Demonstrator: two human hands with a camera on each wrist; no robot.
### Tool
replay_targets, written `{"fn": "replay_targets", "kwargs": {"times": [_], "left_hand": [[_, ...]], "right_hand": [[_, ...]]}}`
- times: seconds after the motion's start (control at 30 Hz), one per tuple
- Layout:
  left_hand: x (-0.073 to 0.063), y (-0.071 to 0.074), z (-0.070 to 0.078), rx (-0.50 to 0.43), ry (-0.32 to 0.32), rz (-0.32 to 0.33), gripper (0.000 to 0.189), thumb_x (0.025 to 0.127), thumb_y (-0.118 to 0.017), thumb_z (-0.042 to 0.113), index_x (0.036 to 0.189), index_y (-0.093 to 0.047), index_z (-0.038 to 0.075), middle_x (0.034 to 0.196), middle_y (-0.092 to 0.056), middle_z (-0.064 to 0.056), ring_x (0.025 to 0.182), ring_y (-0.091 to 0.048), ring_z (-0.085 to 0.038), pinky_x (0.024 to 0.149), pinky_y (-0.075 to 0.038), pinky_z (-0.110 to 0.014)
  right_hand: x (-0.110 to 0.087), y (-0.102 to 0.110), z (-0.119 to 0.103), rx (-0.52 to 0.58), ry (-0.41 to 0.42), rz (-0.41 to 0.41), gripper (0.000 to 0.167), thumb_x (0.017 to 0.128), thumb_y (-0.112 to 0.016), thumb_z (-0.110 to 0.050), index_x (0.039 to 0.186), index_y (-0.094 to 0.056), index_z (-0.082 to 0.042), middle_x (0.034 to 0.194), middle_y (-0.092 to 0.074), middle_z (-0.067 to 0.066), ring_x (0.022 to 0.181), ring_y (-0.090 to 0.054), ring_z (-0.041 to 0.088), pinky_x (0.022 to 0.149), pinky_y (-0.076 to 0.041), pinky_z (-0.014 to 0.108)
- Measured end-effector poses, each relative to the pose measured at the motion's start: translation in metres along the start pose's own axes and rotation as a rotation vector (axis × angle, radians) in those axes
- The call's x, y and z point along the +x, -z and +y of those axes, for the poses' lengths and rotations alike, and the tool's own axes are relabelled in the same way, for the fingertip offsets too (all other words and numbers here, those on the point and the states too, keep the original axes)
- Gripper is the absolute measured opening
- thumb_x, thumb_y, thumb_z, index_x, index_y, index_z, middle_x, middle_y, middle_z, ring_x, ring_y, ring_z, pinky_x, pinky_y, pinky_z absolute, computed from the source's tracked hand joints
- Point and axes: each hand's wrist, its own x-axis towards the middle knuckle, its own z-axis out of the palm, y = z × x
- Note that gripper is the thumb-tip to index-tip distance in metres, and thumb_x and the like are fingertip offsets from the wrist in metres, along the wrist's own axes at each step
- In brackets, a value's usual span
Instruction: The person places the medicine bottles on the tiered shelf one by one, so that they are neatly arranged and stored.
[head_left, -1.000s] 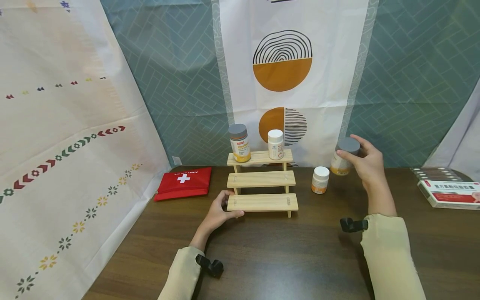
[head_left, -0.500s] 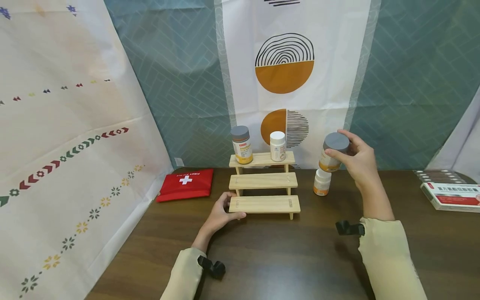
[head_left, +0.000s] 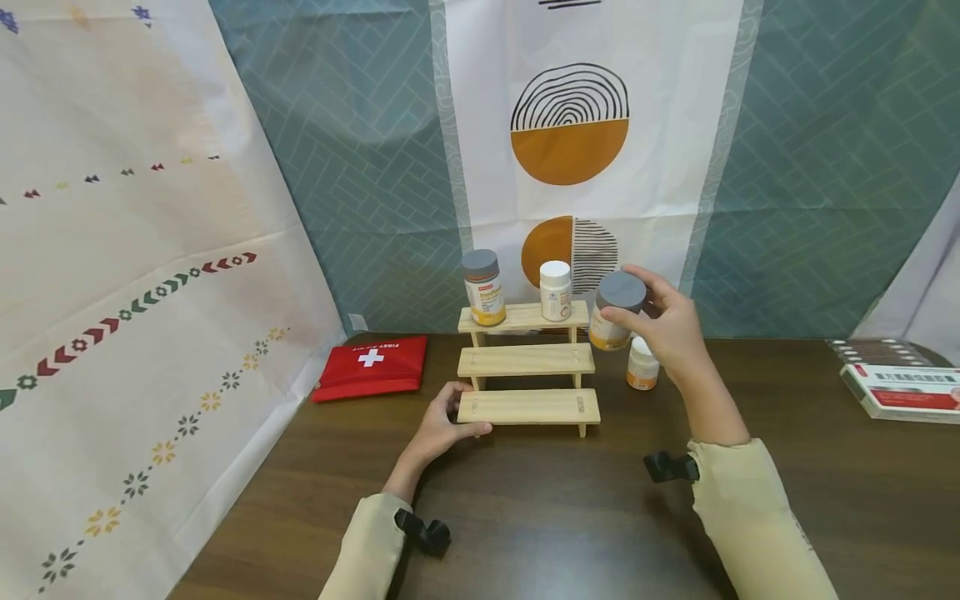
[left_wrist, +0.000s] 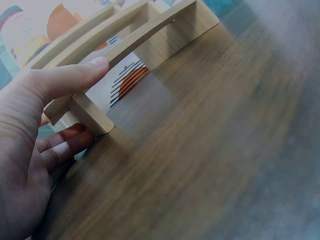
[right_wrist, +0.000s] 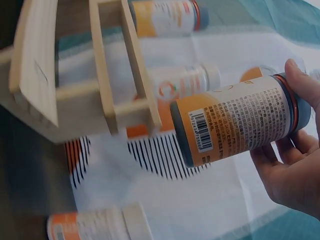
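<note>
My right hand (head_left: 671, 327) grips a grey-capped supplement bottle (head_left: 611, 329) near its cap, off the table, beside the right end of the three-tier wooden stand (head_left: 527, 360). In the right wrist view the bottle's barcode side shows. My left hand (head_left: 437, 429) holds the left end of the stand's lowest step; in the left wrist view the thumb (left_wrist: 75, 80) lies along the step and other fingers are by the leg. On the top step stand another grey-capped bottle (head_left: 485, 292) and a small white bottle (head_left: 556, 292). A second small white bottle (head_left: 642, 367) stands on the table, partly behind the held bottle.
A red first aid pouch (head_left: 371, 368) lies left of the stand on the brown table (head_left: 555, 508). At the far right lie a white and red box (head_left: 907, 392) and a blister pack (head_left: 877, 352). A patterned cloth (head_left: 360, 167) hangs behind.
My right hand has carried the grey-capped bottle leftward, past the small white bottle, to the stand's right end. My left hand keeps its hold on the stand.
</note>
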Motion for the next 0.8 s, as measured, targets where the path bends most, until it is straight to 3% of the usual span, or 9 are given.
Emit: {"fn": "replay_targets", "kwargs": {"times": [0.13,0.3,0.43,0.57,0.8], "left_hand": [[-0.002,0.003,-0.002,-0.003,-0.009,0.010,0.057,0.072,-0.084,0.009,0.118,-0.051,0.006,0.102,-0.060,-0.013,0.085,-0.055,-0.013,0.074,-0.046,-0.025],[-0.001,0.005,0.001,-0.005,-0.008,0.007,0.056,0.072,-0.084,0.008,0.118,-0.051,0.005,0.104,-0.059,-0.014,0.087,-0.054,-0.014,0.075,-0.045,-0.025],[-0.005,0.005,0.016,0.000,-0.015,-0.028,0.057,0.073,-0.083,0.006,0.118,-0.049,0.000,0.103,-0.060,-0.015,0.085,-0.054,-0.010,0.073,-0.046,-0.025],[-0.011,0.007,0.031,-0.012,-0.026,-0.049,0.055,0.074,-0.081,0.004,0.117,-0.048,-0.005,0.102,-0.059,-0.019,0.084,-0.054,-0.010,0.073,-0.047,-0.026],[-0.003,0.002,0.004,-0.041,-0.006,-0.012,0.057,0.074,-0.082,0.004,0.120,-0.049,0.001,0.102,-0.060,-0.016,0.082,-0.056,-0.011,0.070,-0.049,-0.025]], "right_hand": [[-0.002,-0.020,-0.001,0.011,0.015,-0.056,0.065,0.087,-0.074,-0.023,0.145,-0.045,-0.019,0.126,-0.054,-0.006,0.114,-0.053,0.001,0.104,-0.044,0.030],[-0.002,-0.043,0.002,0.041,0.040,-0.120,0.066,0.084,-0.076,-0.015,0.144,-0.047,-0.014,0.133,-0.054,0.009,0.121,-0.054,0.016,0.109,-0.042,0.041],[0.000,-0.059,0.003,0.058,0.052,-0.143,0.067,0.081,-0.078,-0.010,0.142,-0.049,-0.012,0.135,-0.054,0.015,0.124,-0.054,0.027,0.112,-0.039,0.046],[0.005,-0.079,-0.002,0.052,0.044,-0.158,0.066,0.081,-0.080,-0.018,0.141,-0.052,-0.019,0.138,-0.055,0.011,0.125,-0.055,0.029,0.108,-0.043,0.047],[0.011,-0.118,-0.014,0.058,0.076,-0.190,0.067,0.079,-0.082,-0.023,0.139,-0.053,-0.018,0.134,-0.058,0.011,0.125,-0.056,0.030,0.107,-0.044,0.047]]}}
